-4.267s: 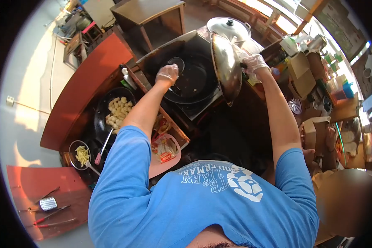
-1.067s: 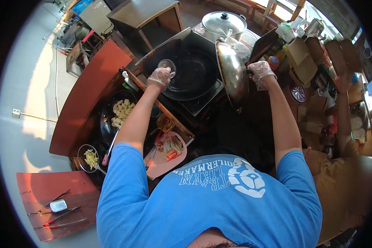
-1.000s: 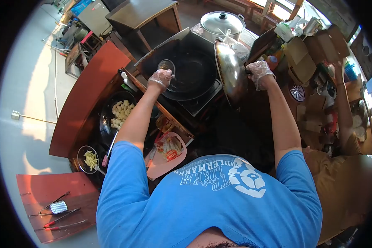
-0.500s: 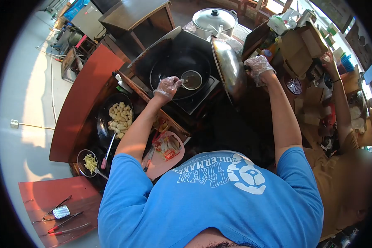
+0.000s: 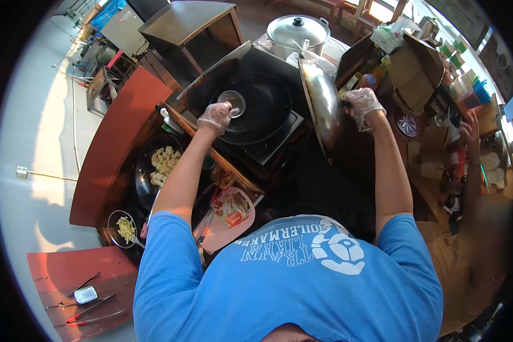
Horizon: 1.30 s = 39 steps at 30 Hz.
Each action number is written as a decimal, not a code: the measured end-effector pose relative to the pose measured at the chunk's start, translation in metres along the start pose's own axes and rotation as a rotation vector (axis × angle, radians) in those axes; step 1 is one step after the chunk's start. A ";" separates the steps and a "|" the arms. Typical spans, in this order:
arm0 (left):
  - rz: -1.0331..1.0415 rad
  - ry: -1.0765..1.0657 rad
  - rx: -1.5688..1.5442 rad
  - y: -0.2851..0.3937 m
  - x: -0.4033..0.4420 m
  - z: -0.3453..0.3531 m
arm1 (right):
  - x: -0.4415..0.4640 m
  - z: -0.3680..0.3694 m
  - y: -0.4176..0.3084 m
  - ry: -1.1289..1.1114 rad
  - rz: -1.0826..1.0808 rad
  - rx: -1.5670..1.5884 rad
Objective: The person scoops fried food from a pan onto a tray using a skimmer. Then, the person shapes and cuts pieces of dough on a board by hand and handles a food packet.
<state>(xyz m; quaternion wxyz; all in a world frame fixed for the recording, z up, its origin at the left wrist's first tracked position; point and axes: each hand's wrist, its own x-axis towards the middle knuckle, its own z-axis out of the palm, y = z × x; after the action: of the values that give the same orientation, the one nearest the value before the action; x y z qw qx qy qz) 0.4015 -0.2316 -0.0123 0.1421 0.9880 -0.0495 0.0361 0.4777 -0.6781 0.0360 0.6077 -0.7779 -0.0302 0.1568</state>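
Observation:
My left hand (image 5: 216, 115), in a clear plastic glove, is closed on a small round-rimmed utensil (image 5: 232, 104) over the left part of a large black wok (image 5: 262, 108). Whether the utensil is a cup or a strainer is hard to tell. The wok sits on a stove with a metal shield behind it. My right hand (image 5: 363, 107), also gloved, grips the dark knob of a big domed metal lid (image 5: 320, 102). That lid stands on edge, tilted upright, at the wok's right side.
Left of my left arm are a pan of pale food pieces (image 5: 164, 164) and a strainer of cut strips (image 5: 125, 229). A pink board (image 5: 219, 233) holds a packet and a knife. Behind the stove stands a lidded pot (image 5: 298, 39). A co-worker's hand (image 5: 469, 131) is among boxes at right.
Since half a second ago, my left hand and the utensil have moved left from over the wok's middle. The lid sits slightly further right in view. The co-worker's hand has shifted down and right.

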 end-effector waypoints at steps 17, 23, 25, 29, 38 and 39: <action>-0.013 0.222 -0.397 0.075 0.005 0.055 | -0.028 -0.014 0.012 0.089 0.048 -0.017; -0.007 0.324 -0.458 0.074 0.002 0.035 | -0.024 -0.020 0.026 0.072 0.019 0.033; -0.003 0.349 -0.477 0.074 0.002 0.024 | -0.021 -0.021 0.031 0.075 0.044 0.055; 0.049 0.369 -0.285 0.049 0.005 0.015 | -0.024 -0.022 0.033 0.078 0.039 0.092; 0.007 -0.048 0.191 0.023 0.005 0.019 | -0.052 -0.014 0.013 0.103 0.011 0.025; 0.003 -0.062 0.204 0.018 0.009 0.033 | -0.054 -0.013 0.010 0.108 0.013 0.024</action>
<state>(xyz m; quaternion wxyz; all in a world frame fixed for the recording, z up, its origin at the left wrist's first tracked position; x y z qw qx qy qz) 0.4107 -0.2586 -0.0377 0.0390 0.9979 -0.0515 0.0105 0.4285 -0.7062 0.0404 0.6168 -0.7780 0.0098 0.1189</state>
